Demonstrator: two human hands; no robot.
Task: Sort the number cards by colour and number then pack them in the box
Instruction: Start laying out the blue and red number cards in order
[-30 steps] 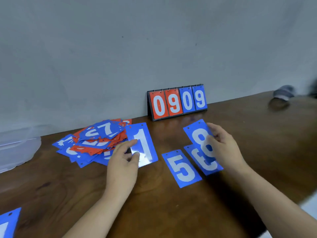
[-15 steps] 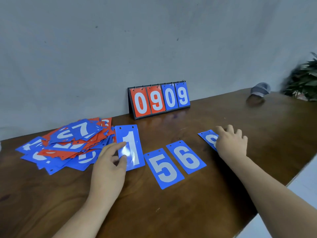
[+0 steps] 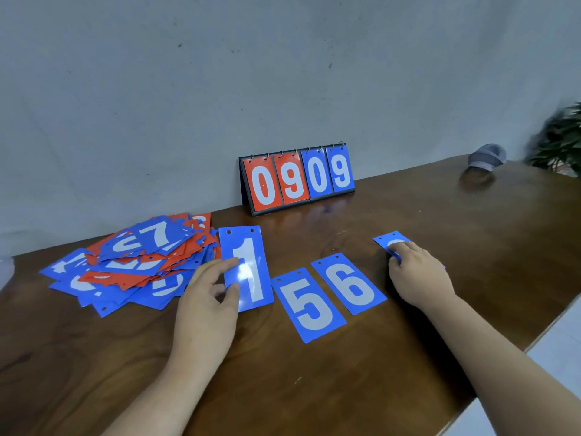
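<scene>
1. The left hand [image 3: 204, 313] is pressing its fingers, slightly apart, on the blue 1 card [image 3: 248, 269], just beside the red-and-blue pile [image 3: 125, 265] topped by a 7.
2. The right hand [image 3: 419, 272] is pressing its fingers, held together, on a blue card [image 3: 388, 242] whose number is hidden. A second ago this card was overlapping the 6 card [image 3: 349, 283]; it is now lying apart, to its right.
3. The 5 card [image 3: 308, 305] is lying beside the 6 card on the surface [image 3: 314, 388].
4. The flip stand [image 3: 297, 180] is showing 0909.

Cards 1 [image 3: 248, 269], 5 [image 3: 308, 305], 6 [image 3: 349, 283]; scoreboard [image 3: 297, 180] 0909

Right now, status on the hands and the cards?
Left hand resting on blue 1 card. Right hand pressing far-right blue card, number hidden. Blue 5 card, blue 6 card flat between; mixed pile unsorted. Nothing blocking.
</scene>
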